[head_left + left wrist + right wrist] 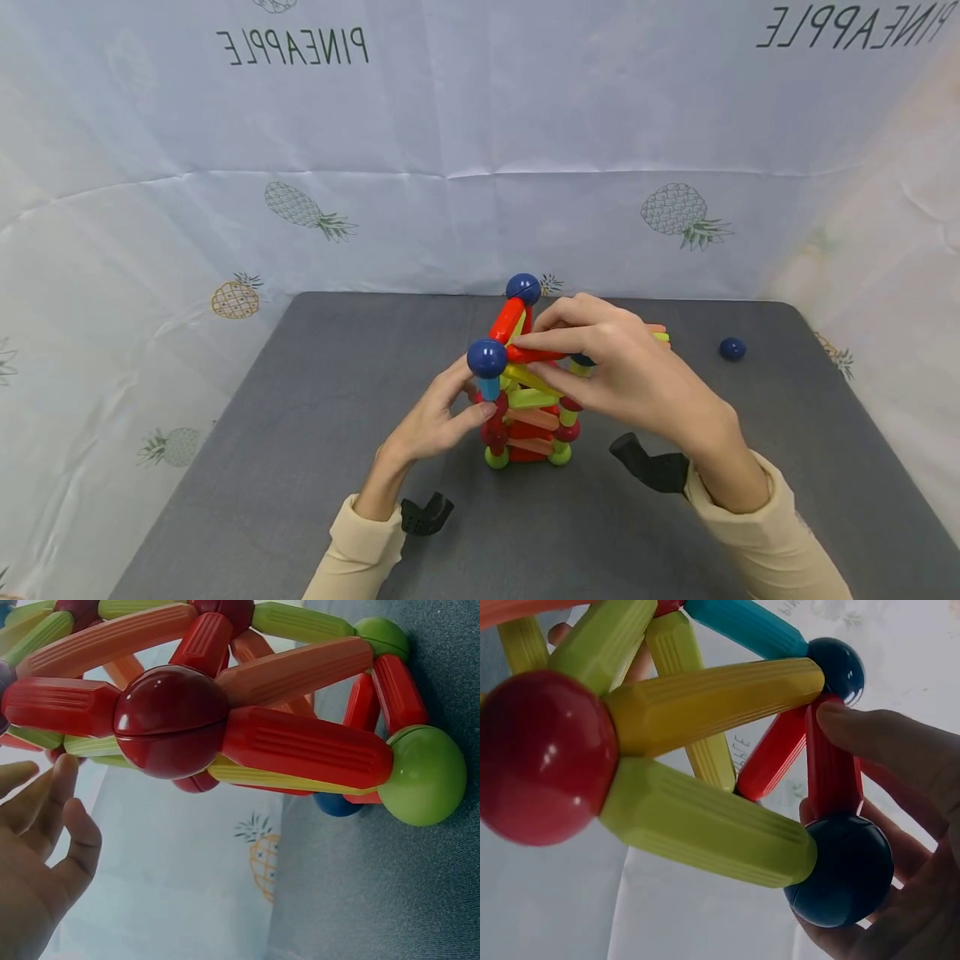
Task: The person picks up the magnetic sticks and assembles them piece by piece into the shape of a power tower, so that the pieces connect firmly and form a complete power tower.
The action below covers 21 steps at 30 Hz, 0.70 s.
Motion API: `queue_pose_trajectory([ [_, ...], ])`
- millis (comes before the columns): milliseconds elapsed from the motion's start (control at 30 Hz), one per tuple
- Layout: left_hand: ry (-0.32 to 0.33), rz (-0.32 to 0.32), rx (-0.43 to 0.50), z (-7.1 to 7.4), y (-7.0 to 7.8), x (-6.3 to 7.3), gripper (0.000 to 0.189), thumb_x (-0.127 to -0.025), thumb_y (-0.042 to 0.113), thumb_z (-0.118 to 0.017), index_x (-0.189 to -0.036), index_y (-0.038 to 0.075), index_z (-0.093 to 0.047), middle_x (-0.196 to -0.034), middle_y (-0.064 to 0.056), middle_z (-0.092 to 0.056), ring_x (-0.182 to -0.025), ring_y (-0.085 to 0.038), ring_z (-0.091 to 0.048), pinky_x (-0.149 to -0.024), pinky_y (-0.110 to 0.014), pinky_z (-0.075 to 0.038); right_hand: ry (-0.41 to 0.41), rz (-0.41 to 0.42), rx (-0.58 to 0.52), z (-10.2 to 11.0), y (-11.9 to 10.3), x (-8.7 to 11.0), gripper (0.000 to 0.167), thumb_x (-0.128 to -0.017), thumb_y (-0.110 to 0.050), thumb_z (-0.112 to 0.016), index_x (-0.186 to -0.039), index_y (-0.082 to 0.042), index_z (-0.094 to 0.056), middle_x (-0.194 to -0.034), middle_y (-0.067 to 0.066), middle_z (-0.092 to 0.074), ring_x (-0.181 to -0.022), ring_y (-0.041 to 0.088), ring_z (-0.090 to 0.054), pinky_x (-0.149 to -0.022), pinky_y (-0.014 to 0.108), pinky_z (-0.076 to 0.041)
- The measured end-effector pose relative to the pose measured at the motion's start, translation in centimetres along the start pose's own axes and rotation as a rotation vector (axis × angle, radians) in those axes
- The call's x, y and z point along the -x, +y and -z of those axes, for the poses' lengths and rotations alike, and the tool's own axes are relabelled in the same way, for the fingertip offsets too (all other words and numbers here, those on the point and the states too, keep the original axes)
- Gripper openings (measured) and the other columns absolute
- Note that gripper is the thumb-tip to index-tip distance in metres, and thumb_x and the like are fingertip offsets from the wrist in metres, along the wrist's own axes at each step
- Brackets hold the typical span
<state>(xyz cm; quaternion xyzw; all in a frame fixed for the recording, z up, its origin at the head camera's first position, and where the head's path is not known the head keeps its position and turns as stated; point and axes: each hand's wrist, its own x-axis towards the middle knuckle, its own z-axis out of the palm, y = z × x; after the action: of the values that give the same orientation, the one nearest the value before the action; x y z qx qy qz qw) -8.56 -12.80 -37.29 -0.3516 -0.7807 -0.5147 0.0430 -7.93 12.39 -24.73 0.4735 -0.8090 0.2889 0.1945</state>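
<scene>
A tower of colourful magnetic sticks and balls point(531, 419) stands upright on the dark table, on light green balls. My right hand point(637, 367) pinches a red stick point(534, 355) at its top between thumb and fingers. In the right wrist view this red stick point(834, 761) spans two dark blue balls, the nearer blue ball point(840, 870) lying against the palm. On the tower's left, my left hand point(438, 417) holds an upper corner, thumb by a light blue stick point(489, 388) beneath a blue ball point(487, 358), other fingertips partly hidden behind. Another blue ball point(523, 289) tops the far corner.
A loose blue ball point(732, 349) lies on the table point(337, 375) to the right of the tower. Black wrist mounts point(427, 514) stick out from both cuffs. Behind the table's far edge hangs a white pineapple-print cloth point(465, 225).
</scene>
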Motion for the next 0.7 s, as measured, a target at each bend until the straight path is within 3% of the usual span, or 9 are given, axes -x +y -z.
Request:
queue_pose_trajectory([
  [133,0.067,-0.021,-0.016,0.0,0.0,0.0,0.047,-0.097,0.023,-0.063,-0.140,0.006,-0.055,-0.124,-0.013,-0.060,-0.105,-0.014,-0.054,-0.079,-0.031,-0.053,0.032,0.016,-0.027,-0.4,0.0,0.0,0.031,-0.077,-0.005,-0.088,-0.107,-0.011,-0.081,-0.096,-0.003,-0.070,-0.087,0.005,-0.055,-0.069,0.015,-0.048],
  [300,0.217,-0.004,-0.014,0.2,-0.2,0.1,0.039,-0.091,0.013,-0.066,-0.128,0.007,-0.061,-0.111,-0.011,-0.064,-0.098,-0.014,-0.056,-0.072,-0.034,-0.051,0.102,0.060,-0.069,-1.3,0.2,0.0,0.034,-0.075,0.000,-0.087,-0.107,-0.009,-0.081,-0.098,0.001,-0.072,-0.085,0.008,-0.057,-0.069,0.010,-0.043],
  [400,0.298,0.002,-0.005,0.2,-0.4,0.2,0.036,-0.088,0.006,-0.067,-0.123,0.005,-0.063,-0.105,-0.012,-0.065,-0.093,-0.014,-0.057,-0.070,-0.033,-0.049,0.125,0.059,-0.078,-1.7,0.3,-0.1,0.035,-0.075,0.000,-0.088,-0.108,-0.008,-0.080,-0.099,0.002,-0.073,-0.084,0.010,-0.058,-0.067,0.013,-0.045],
  [567,0.416,0.005,-0.025,0.3,-0.2,0.3,0.026,-0.084,0.003,-0.074,-0.109,0.005,-0.068,-0.096,-0.013,-0.067,-0.084,-0.022,-0.060,-0.067,-0.028,-0.049,0.145,-0.022,-0.125,-1.8,0.3,-0.3,0.037,-0.079,-0.006,-0.086,-0.114,-0.010,-0.078,-0.100,0.002,-0.074,-0.085,0.008,-0.063,-0.067,0.019,-0.051],
  [700,0.494,0.034,-0.078,0.3,-0.1,0.2,0.014,-0.083,0.004,-0.078,-0.096,0.008,-0.073,-0.090,-0.010,-0.070,-0.078,-0.020,-0.061,-0.063,-0.030,-0.049,0.308,-0.084,-0.227,-1.6,1.9,-0.3,0.031,-0.083,0.001,-0.080,-0.113,-0.002,-0.074,-0.099,0.000,-0.074,-0.089,0.005,-0.065,-0.074,0.016,-0.051],
])
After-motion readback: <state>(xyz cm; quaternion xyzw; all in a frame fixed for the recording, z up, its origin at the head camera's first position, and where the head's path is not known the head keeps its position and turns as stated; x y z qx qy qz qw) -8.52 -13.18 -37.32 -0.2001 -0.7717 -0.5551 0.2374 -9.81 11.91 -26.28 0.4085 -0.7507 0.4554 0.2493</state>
